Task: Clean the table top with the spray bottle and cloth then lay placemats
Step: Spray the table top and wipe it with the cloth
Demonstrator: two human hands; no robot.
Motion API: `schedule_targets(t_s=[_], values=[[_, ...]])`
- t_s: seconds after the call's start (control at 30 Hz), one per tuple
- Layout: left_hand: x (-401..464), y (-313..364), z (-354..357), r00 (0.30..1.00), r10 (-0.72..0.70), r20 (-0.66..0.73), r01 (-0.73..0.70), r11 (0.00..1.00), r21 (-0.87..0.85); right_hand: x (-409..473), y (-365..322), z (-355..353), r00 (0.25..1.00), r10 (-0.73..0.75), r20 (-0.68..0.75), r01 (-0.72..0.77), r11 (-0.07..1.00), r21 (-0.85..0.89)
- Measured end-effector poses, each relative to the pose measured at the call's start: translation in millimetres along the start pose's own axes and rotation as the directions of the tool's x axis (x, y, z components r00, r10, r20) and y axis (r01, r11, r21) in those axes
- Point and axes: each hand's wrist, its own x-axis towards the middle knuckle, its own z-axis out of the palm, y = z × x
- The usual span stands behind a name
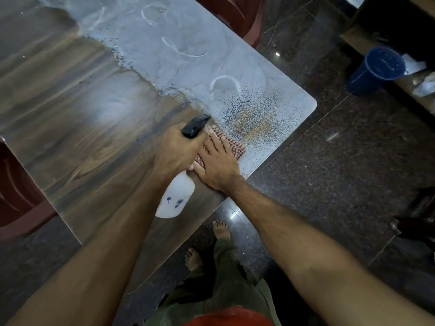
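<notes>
My left hand [175,149] grips a white spray bottle [176,198] by its black trigger head, nozzle pointing toward the table's right corner. My right hand [216,161] lies flat, fingers spread, pressing a red checked cloth [236,149] onto the table top [82,114]. The table's left part shows dark wood grain. Its right part is pale and dusty, with white ring marks and a patch of spray droplets just beyond the cloth. No placemats are in view.
Dark red chairs stand at the left edge [16,198] and beyond the table's far side [235,15]. A blue cup [374,70] lies on a low shelf at the right, by crumpled paper. Dark polished stone floor surrounds the table; my bare feet [221,230] stand near its edge.
</notes>
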Motion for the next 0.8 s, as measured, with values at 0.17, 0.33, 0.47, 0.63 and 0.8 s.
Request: schedule_targets(t_s=[0.17,0.33,0.47,0.63,0.8], values=[[28,6,-17,0.996,-0.058,-0.066,0.056,0.998,-0.024,4,3,4,1.000,-0.018,0.019,0.018,0.999,-0.040],[46,15,-23,0.990,-0.069,-0.121,0.069,0.998,-0.011,4,4,3,0.999,-0.019,0.042,0.020,1.000,-0.013],[59,19,-19,0.991,-0.079,-0.109,0.081,0.997,0.008,4,5,3,0.999,-0.028,0.039,0.028,1.000,0.009],[69,23,-1,0.998,-0.051,-0.045,0.052,0.998,0.022,2,6,2,0.999,-0.043,-0.002,0.043,0.999,0.021],[72,41,23,0.994,0.053,0.092,-0.056,0.998,0.039,0,2,-5,0.999,-0.033,-0.028,0.036,0.991,0.125]])
